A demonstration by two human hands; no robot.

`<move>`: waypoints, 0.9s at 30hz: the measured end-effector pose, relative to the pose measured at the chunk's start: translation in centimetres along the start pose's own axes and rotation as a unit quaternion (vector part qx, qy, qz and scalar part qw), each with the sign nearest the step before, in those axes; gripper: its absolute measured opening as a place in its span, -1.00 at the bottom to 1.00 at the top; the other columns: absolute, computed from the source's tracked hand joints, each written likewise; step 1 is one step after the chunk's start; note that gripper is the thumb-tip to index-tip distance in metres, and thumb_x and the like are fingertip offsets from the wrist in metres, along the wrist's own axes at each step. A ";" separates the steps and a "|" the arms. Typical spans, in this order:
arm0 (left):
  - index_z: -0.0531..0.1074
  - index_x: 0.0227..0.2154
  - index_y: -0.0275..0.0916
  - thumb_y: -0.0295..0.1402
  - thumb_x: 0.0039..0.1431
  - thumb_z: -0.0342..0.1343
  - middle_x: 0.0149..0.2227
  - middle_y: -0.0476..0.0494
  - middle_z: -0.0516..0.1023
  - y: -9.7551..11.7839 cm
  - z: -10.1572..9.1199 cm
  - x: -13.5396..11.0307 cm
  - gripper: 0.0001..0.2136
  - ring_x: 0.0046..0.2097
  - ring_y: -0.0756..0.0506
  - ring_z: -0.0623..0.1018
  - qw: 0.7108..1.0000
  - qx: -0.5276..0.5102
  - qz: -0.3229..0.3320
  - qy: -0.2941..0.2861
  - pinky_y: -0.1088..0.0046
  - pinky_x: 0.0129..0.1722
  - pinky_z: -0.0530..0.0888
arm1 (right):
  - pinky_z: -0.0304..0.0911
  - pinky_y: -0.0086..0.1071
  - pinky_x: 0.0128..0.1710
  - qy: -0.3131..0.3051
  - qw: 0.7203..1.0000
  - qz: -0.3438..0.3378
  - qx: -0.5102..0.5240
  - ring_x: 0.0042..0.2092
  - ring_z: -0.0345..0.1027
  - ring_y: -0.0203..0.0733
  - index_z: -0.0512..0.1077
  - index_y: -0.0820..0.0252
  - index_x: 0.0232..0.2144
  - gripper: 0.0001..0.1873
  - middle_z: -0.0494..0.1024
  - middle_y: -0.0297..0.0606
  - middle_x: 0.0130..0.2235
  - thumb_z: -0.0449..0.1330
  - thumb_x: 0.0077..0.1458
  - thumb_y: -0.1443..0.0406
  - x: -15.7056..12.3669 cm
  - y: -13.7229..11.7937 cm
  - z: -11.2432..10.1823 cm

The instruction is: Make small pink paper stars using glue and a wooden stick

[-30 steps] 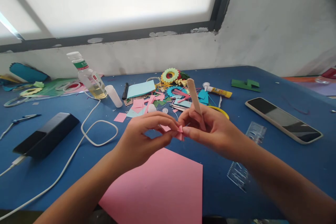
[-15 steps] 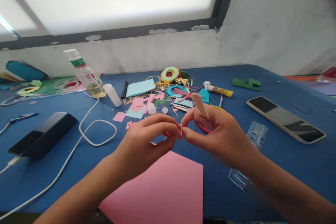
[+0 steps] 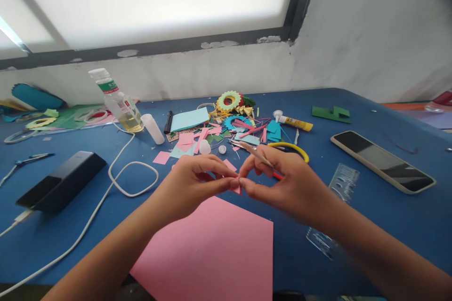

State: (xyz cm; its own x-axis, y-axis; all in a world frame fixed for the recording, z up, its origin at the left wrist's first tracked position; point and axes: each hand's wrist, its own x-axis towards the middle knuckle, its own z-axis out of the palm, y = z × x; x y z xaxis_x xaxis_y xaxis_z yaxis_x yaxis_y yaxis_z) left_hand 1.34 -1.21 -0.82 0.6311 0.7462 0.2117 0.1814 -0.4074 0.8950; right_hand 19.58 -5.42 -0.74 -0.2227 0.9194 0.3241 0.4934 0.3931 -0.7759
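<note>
My left hand [image 3: 192,183] and my right hand [image 3: 287,183] meet above the blue table [image 3: 353,207], each pinching the same small folded pink paper piece [image 3: 236,188] between thumb and forefinger. My right hand also grips a flat wooden stick [image 3: 254,153], which lies nearly edge-on and points away to the upper left. A large pink paper sheet [image 3: 212,254] lies on the table just under both hands.
A heap of coloured paper scraps [image 3: 226,129] and a glue stick [image 3: 293,122] lie beyond the hands. Left are a bottle [image 3: 116,101], a white cable [image 3: 123,174] and a black power bank [image 3: 60,183]. Right are a phone [image 3: 381,160] and a clear ruler [image 3: 335,207].
The wooden stick in my right hand has tipped from upright down to nearly flat. Both hands have kept pinching the pink piece and sunk slightly toward the pink sheet.
</note>
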 end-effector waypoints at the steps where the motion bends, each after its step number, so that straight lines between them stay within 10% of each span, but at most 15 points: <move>1: 0.57 -0.49 -0.25 -0.36 0.04 0.20 -0.44 -0.14 0.56 0.1 0.0 0.0 -0.91 -0.39 -0.04 0.53 1.000 0.006 0.005 0.007 0.52 -0.47 0.50 | 0.09 -0.39 -0.53 0.001 1.000 0.009 0.011 -0.45 0.27 -0.30 -0.03 0.10 -0.62 -0.61 0.45 -0.37 -0.49 0.18 -0.07 0.35 0.0 0.0 0.1; 13: 0.56 -0.53 -0.28 -0.46 0.06 0.16 -0.50 -0.12 0.51 -0.4 0.6 0.4 -0.88 -0.47 0.01 0.48 0.978 0.111 0.147 0.097 0.54 -0.50 0.47 | 0.27 -0.27 -0.39 0.009 0.992 0.064 0.107 -0.29 0.42 -0.08 0.12 0.10 -0.66 -0.64 0.39 -0.31 -0.56 0.16 0.06 0.21 0.1 -0.2 0.2; 20: 0.55 -0.47 -0.24 -0.44 0.06 0.18 -0.42 -0.12 0.52 -0.4 0.1 0.4 -0.93 -0.40 -0.01 0.52 0.990 0.007 0.101 0.098 0.56 -0.53 0.47 | 0.27 -0.24 -0.31 0.059 0.984 0.062 0.159 -0.28 0.39 -0.16 -0.07 0.10 -0.66 -0.54 0.50 -0.27 -0.42 0.11 0.10 0.19 0.2 0.1 0.1; 27: 0.47 -0.48 -0.25 -0.48 0.10 0.13 -0.41 -0.09 0.45 -0.5 0.4 0.6 -0.92 -0.41 0.03 0.48 0.980 -0.057 0.153 0.111 0.63 -0.57 0.46 | 0.00 -0.45 -0.65 0.020 0.950 0.132 0.284 -0.61 0.11 -0.44 -0.06 0.14 -0.67 -0.47 0.44 -0.34 -0.48 0.24 -0.04 0.11 0.5 0.4 0.8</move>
State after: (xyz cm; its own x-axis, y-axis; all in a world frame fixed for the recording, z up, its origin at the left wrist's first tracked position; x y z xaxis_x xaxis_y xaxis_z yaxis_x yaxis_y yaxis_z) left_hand 1.92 -0.81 -1.30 0.4604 0.6999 0.5460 -0.0840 -0.5779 0.8117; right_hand 19.03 -4.84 -1.36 -0.1167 0.9892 0.0892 -0.0072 0.0890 -0.9960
